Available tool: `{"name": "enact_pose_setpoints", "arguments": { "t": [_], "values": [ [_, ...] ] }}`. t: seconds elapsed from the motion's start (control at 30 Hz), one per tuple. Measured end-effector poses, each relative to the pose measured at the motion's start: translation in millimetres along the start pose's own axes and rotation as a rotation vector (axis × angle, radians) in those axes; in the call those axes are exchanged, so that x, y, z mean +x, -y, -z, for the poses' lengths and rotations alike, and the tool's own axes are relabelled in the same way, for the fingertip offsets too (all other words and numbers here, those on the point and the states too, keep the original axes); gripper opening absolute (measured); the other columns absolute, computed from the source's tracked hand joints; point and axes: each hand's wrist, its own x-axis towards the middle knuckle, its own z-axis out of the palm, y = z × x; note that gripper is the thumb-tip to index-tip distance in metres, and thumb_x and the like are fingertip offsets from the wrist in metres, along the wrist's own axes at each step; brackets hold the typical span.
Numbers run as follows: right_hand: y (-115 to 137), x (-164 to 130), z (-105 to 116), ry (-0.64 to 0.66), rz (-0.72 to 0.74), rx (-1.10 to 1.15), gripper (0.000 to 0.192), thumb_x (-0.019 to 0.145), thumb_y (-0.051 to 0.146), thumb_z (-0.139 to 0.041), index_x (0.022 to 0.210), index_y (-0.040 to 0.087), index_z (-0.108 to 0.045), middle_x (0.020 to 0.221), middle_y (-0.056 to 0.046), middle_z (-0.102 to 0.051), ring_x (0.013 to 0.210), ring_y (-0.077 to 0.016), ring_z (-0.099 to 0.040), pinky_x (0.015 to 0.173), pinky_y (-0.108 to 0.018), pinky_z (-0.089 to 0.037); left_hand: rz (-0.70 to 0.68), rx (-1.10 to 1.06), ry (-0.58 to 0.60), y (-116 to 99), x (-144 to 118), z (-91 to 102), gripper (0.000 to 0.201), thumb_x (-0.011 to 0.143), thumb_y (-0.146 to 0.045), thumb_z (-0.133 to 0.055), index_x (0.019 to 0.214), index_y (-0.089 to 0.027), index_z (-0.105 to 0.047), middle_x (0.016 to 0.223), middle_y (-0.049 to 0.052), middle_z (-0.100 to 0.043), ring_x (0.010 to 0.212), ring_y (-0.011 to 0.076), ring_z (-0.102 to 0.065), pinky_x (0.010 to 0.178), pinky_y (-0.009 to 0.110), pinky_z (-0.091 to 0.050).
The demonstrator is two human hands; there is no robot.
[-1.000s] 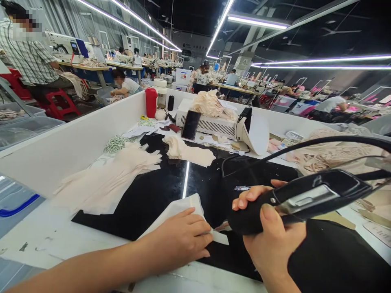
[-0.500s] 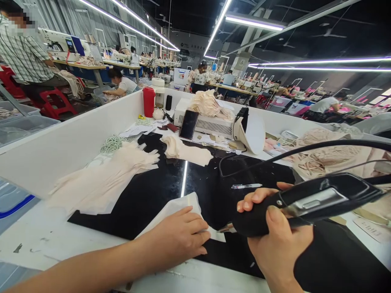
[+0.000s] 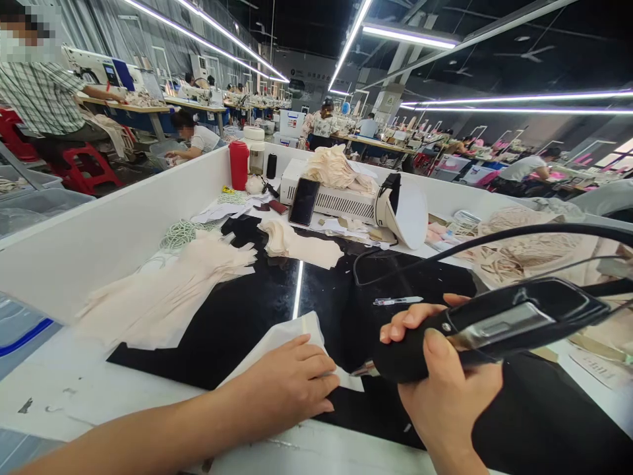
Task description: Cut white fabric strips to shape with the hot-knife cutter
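Glossy black tabletop [image 3: 257,303]: left hand [image 3: 289,386] flattens pale fabric piece [image 3: 287,335], right hand [image 3: 445,389] grips black corded tool [image 3: 494,326].

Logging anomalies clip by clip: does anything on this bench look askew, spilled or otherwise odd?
Nothing looks damaged or spilled. The left hand presses a pale fabric piece flat; the right hand grips a black corded tool. Only oddity: a phone propped against the white machine.
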Motion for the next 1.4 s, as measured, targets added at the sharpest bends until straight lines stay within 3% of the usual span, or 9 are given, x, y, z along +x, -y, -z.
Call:
{"name": "enact_pose_setpoints", "arguments": {
  "t": [0.47, 1.23, 1.4],
  "values": [
    [1, -12, -9, 0.112, -0.024, 0.113, 0.037, 0.085, 0.031, -0.085, 0.116, 0.028, -0.065, 0.08, 0.003, -0.067, 0.062, -0.0141, -0.064, 0.055, -0.029, -0.06, 0.01, -0.023, 0.036, -1, 2, 4.8, 0.032, 0.103, -0.034, -0.069, 0.129, -0.017, -0.062, 0.122, 0.005, -0.071, 0.119, 0.0215, -0.064, 0.122, 0.042, -0.034],
    [5, -10, 2, 0.05, 0.001, 0.045, 0.034, 0.087, 0.025, -0.08, 0.118, 0.028, -0.064, 0.081, 0.003, -0.067, 0.062, -0.0143, -0.064, 0.056, -0.029, -0.059, -0.009, -0.035, -0.014, 2, -4, -0.3, 0.028, 0.1, -0.03, -0.073, 0.124, -0.017, -0.064, 0.12, 0.006, -0.071, 0.117, 0.0221, -0.067, 0.121, 0.045, -0.041],
    [0, -10, 4, 0.065, 0.008, 0.01, 0.033, 0.09, 0.023, -0.076, 0.12, 0.029, -0.062, 0.084, 0.004, -0.066, 0.065, -0.0142, -0.065, 0.06, -0.031, -0.059, -0.004, -0.074, -0.027, 5, -5, 11.7, 0.027, 0.107, -0.029, -0.062, 0.132, -0.019, -0.063, 0.13, 0.007, -0.07, 0.122, 0.0216, -0.067, 0.123, 0.046, -0.041]
  ]
}}
